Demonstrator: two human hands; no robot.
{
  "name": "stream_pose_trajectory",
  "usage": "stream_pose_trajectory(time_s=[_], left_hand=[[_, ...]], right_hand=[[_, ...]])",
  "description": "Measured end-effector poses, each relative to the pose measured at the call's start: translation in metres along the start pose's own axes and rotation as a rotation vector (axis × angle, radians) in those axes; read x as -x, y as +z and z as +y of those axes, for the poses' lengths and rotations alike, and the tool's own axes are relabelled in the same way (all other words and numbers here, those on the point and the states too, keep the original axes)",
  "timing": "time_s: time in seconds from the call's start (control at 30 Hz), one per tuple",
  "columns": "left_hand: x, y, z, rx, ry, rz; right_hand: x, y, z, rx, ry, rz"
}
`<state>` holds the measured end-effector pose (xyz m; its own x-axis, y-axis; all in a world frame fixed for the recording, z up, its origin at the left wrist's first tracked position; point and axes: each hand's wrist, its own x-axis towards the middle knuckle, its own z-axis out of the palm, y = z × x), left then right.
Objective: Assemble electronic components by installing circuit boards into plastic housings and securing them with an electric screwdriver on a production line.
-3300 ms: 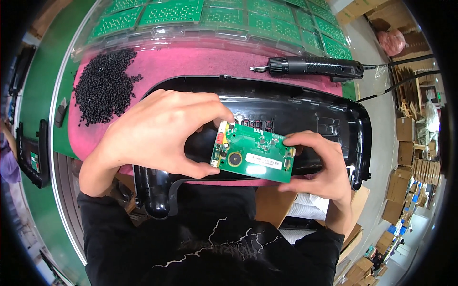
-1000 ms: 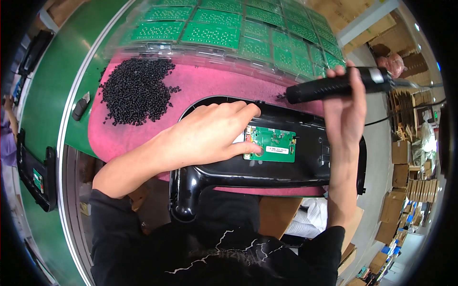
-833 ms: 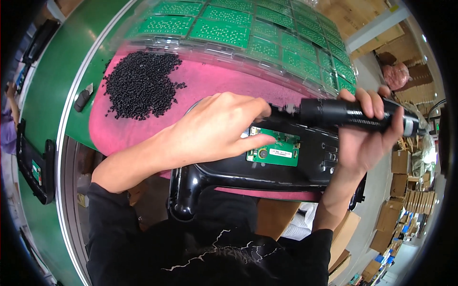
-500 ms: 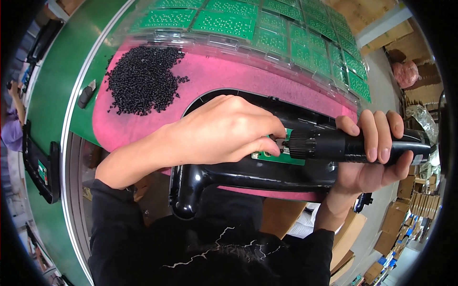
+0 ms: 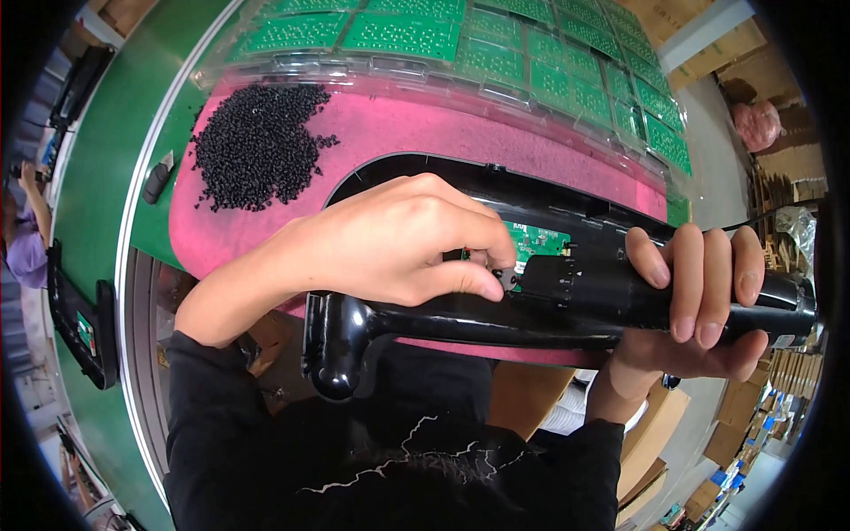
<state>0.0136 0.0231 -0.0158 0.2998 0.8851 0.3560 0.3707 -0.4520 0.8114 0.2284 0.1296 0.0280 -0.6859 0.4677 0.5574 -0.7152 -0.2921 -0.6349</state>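
My right hand wraps round a black power screwdriver, its ringed nose aimed left. Thumb and fingers of my left hand pinch a small dark piece right at the screwdriver's tip; whether it is a screw I cannot make out. Below them a green circuit board lies inside a long glossy black plastic shell, partly hidden by the hand and tool. The shell rests on a pink mat, where a heap of tiny black screws sits to the left.
Clear plastic trays of green boards line the far edge. A small dark object lies on the green worktop. Another black shell with a board is at far left, near a person in purple. Cardboard boxes stand right.
The screwdriver has come down and nearer my body, its nose now close over the board. My left fingers stay at its tip. More of the board's far side shows.
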Motion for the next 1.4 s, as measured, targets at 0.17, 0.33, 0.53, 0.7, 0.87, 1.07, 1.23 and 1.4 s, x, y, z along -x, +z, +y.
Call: stream_pose_trajectory(time_s=[0.17, 0.33, 0.53, 0.7, 0.87, 1.07, 1.23, 1.4], left_hand=[[-0.001, 0.002, -0.002, 0.069, 0.051, -0.031], [-0.001, 0.003, 0.003, -0.094, 0.018, 0.126], [-0.001, -0.006, 0.005, -0.133, -0.046, 0.324], [-0.001, -0.003, 0.001, -0.043, -0.083, 0.204], [0.000, -0.003, 0.002, -0.021, -0.115, 0.166], [-0.002, 0.000, -0.003, 0.020, -0.093, 0.109], [-0.003, -0.001, -0.001, -0.021, -0.232, 0.017], [0.001, 0.001, 0.001, -0.148, -0.204, 0.148]], right_hand=[[0.001, 0.011, 0.007, -0.112, 0.003, 0.078], [0.000, 0.013, 0.007, 0.000, -0.030, 0.127], [0.003, 0.013, -0.007, 0.027, -0.254, 0.162], [0.004, 0.017, -0.004, 0.033, -0.275, 0.214], [0.004, 0.021, 0.002, 0.018, -0.258, 0.215], [0.005, 0.020, 0.008, 0.019, -0.219, 0.157], [0.005, 0.019, 0.007, 0.051, -0.281, 0.132], [0.006, 0.000, -0.019, 0.366, -0.150, 0.115]])
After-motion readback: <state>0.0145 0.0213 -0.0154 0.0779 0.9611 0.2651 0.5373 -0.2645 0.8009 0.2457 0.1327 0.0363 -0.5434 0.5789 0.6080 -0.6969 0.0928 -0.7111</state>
